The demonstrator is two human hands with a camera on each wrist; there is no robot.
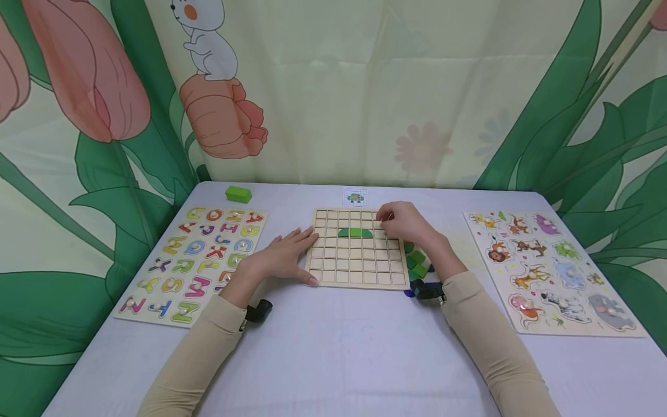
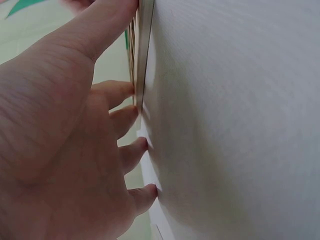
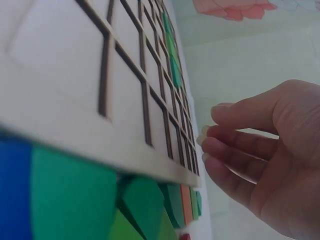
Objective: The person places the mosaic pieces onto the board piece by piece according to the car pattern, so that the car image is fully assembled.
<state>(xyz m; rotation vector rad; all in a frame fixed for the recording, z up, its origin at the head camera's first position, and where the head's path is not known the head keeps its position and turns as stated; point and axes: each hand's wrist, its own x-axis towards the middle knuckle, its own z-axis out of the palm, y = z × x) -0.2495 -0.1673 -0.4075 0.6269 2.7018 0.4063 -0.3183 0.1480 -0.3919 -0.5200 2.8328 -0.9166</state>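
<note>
A wooden grid board [image 1: 359, 266] lies in the middle of the table. Three green pieces [image 1: 355, 233] sit in a row in its cells: a light green one between two dark green ones with curved edges. My left hand [image 1: 283, 255] touches the board's left edge, thumb and fingers spread; the left wrist view shows fingertips [image 2: 131, 90] at its side. Above the board's far right corner is my right hand [image 1: 403, 223], fingers loosely bent. In the right wrist view, nothing shows between its thumb [image 3: 245, 116] and fingers. Loose green pieces [image 1: 417, 263] lie along the right edge.
A small pattern card [image 1: 355, 197] lies beyond the board. At the back left stands a light green block [image 1: 238, 194]. A letter puzzle [image 1: 208, 246] flanks the left side, an animal puzzle [image 1: 552, 272] the right. Blue pieces [image 3: 15, 187] lie among the loose ones.
</note>
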